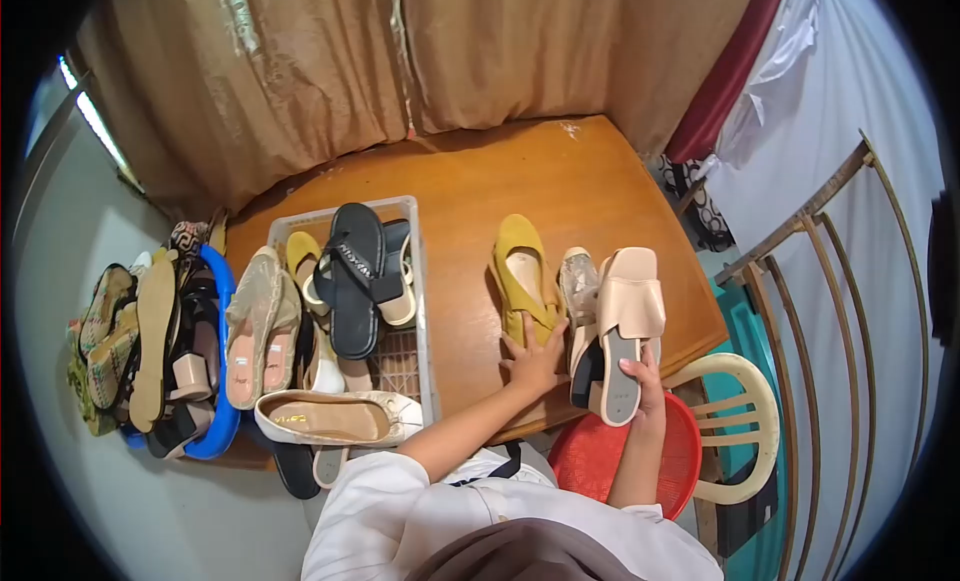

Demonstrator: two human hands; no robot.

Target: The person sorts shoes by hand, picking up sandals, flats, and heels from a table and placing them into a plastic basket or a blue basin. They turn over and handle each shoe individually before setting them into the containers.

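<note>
My left hand [536,363] rests with spread fingers on the heel end of a mustard-yellow flat shoe [512,271], which lies on the wooden table toe away from me. In my right hand [648,386] is a beige slide sandal [631,291] with a grey insole, gripped near its heel, thumb on the insole. A dark block heel shows beside it at the left. Between the yellow shoe and the sandal lies a pale lacy espadrille [578,281], partly covered by the sandal.
A clear plastic basket [422,311] at the left holds several shoes, with a black thong sandal [355,271] on top. Farther left, a blue basket [222,431] is heaped with footwear. A red basin [690,461] and cream plastic chair [765,451] stand below the table's right edge.
</note>
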